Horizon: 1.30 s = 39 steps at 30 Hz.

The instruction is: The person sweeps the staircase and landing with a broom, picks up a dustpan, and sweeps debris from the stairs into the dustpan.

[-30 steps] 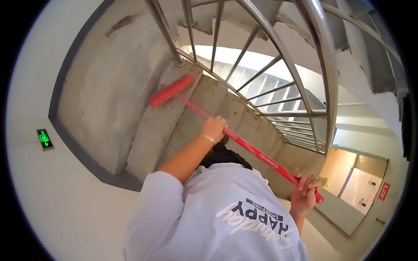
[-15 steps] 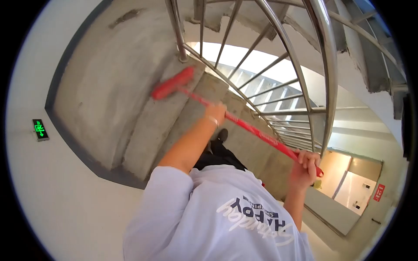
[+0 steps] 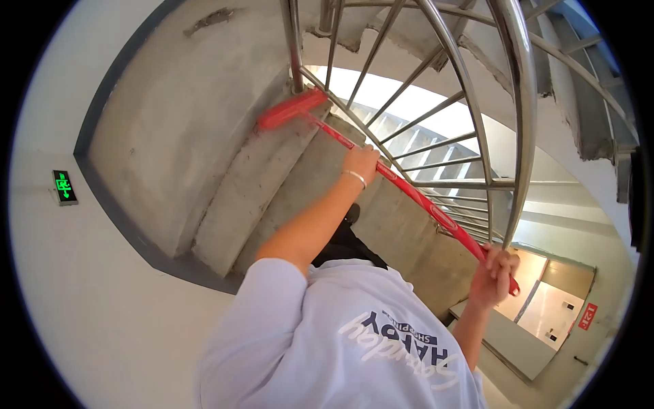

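My left hand (image 3: 361, 162) grips the red broom handle (image 3: 436, 212) partway down and my right hand (image 3: 495, 275) closes round its near end, probably spread for leverage in steering the blurred broom head (image 3: 289, 110) at the concrete step (image 3: 235, 187)'s corner beside the steel railing post (image 3: 294, 54).

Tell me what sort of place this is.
Most likely an indoor stairwell in a multi-storey building: bare concrete steps wind down beside a metal railing, and there is a lit green exit-style sign.
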Each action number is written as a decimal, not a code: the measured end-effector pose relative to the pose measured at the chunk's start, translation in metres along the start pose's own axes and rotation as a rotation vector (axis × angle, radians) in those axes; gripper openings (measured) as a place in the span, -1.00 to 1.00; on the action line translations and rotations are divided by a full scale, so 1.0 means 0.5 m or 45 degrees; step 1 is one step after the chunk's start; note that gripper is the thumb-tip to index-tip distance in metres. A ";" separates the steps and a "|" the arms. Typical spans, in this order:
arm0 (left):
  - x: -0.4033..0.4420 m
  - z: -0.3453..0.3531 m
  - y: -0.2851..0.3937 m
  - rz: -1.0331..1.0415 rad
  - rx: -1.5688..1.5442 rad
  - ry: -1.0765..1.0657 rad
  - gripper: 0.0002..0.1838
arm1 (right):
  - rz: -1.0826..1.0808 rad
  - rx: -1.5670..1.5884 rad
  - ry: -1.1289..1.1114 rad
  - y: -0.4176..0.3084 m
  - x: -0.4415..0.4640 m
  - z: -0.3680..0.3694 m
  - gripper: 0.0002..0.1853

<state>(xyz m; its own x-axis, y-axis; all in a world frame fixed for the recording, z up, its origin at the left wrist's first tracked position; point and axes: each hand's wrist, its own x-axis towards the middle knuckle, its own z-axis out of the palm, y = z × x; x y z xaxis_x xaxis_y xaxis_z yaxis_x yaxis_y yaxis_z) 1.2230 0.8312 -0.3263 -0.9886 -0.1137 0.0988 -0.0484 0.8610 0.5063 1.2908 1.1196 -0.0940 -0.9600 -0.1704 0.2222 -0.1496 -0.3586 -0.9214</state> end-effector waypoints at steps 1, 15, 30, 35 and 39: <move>-0.008 0.021 -0.012 -0.002 -0.005 0.000 -0.81 | 0.025 -0.082 0.062 0.020 -0.001 0.012 -0.91; -0.135 -0.049 0.049 0.030 -0.003 -0.106 -0.76 | 0.053 0.138 0.128 -0.062 -0.076 -0.027 -0.89; -0.228 -0.099 0.068 -0.058 0.025 -0.304 -0.80 | 0.025 0.203 0.081 -0.091 -0.096 -0.037 -0.90; -0.064 -0.024 0.018 0.035 0.003 0.000 -0.86 | -0.055 0.101 0.008 -0.016 -0.069 -0.023 -0.93; -0.026 0.084 -0.088 0.047 0.107 -0.044 -0.83 | 0.003 0.001 0.115 0.116 -0.052 0.001 -0.92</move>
<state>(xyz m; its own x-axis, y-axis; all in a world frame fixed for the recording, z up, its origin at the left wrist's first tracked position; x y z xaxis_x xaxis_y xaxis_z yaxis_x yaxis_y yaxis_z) 1.2323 0.8156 -0.3858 -0.9942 -0.0650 0.0855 -0.0221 0.9029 0.4294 1.3071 1.1028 -0.1529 -0.9778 -0.0876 0.1903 -0.1472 -0.3588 -0.9217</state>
